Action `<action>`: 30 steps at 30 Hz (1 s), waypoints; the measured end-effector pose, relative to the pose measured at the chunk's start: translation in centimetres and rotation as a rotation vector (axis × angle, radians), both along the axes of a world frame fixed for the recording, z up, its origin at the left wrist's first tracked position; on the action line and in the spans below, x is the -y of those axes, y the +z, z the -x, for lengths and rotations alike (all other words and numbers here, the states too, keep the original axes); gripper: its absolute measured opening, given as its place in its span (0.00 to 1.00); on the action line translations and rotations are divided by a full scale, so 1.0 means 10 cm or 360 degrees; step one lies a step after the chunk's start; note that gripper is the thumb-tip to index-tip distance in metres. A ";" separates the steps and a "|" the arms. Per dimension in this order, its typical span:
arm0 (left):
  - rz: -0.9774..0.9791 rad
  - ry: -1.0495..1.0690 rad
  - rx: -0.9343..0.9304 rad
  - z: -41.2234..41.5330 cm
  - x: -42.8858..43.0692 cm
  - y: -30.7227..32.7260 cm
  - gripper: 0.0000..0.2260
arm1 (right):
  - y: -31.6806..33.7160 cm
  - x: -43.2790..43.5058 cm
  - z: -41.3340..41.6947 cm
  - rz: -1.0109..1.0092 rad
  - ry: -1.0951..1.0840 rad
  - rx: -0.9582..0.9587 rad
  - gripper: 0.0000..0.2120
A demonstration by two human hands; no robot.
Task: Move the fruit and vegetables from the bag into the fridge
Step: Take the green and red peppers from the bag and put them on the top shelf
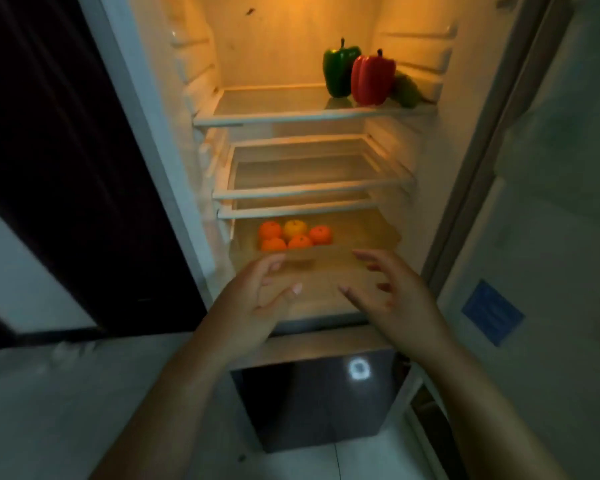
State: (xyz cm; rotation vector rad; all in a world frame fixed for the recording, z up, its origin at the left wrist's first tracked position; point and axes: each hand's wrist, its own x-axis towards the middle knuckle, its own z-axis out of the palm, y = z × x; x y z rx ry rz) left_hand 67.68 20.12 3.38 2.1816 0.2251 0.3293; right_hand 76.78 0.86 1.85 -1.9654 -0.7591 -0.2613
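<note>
While the fridge (465, 140) stands open and lit warm yellow inside, its produce sits in two groups. On the top shelf (274, 114), far right, a green pepper (338, 69) stands upright with its stem up, and a red pepper (373, 79) stands just beside it, partly in front. Behind the red one, against the right wall, lies a duller green vegetable (407, 91); it is too blurred to name. Two middle shelves (309, 192) are bare glass. Down on the bottom level (326, 289), at the far left, five round fruits are bunched together: four oranges (293, 239) and one yellower fruit (295, 228) at the back of the cluster. They touch one another in two short rows.

Both hands reach in over the near part of that bottom level, palms turned toward each other. The left hand (257, 299) has its fingers spread and loosely curled, holding nothing, its fingertips near the front oranges but apart from them. The right hand (392, 296) is likewise spread wide and empty, well to the right of the fruit. No bag is visible. Below the hands is a dark lower door (312, 403) with a pale round glare on it.
</note>
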 end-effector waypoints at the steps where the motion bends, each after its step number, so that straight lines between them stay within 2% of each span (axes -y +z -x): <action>1: -0.0005 0.0037 -0.0042 0.15 0.10 -0.05 0.22 | -0.07 0.08 0.11 0.0023 0.0035 -0.0068 0.21; 7: -0.0157 0.0136 -0.0296 0.99 0.59 -0.29 0.24 | -0.42 0.47 0.78 0.0191 0.0225 -0.0294 0.22; 12: -0.0317 0.0279 -0.0327 1.44 0.85 -0.36 0.24 | -0.44 0.89 1.13 0.0324 0.0288 -0.0259 0.22; 18: -0.0433 0.0058 -0.0395 1.82 1.41 -0.41 0.25 | -0.53 1.52 1.54 0.0497 0.0229 -0.0198 0.22; 22: -0.0458 0.0053 -0.0403 2.29 1.69 -0.45 0.25 | -0.61 1.83 1.96 0.0592 0.0229 -0.0221 0.22; 30: -0.0373 0.0252 -0.0398 3.50 2.41 -0.62 0.24 | -0.58 2.23 3.04 0.0618 0.0504 -0.0242 0.23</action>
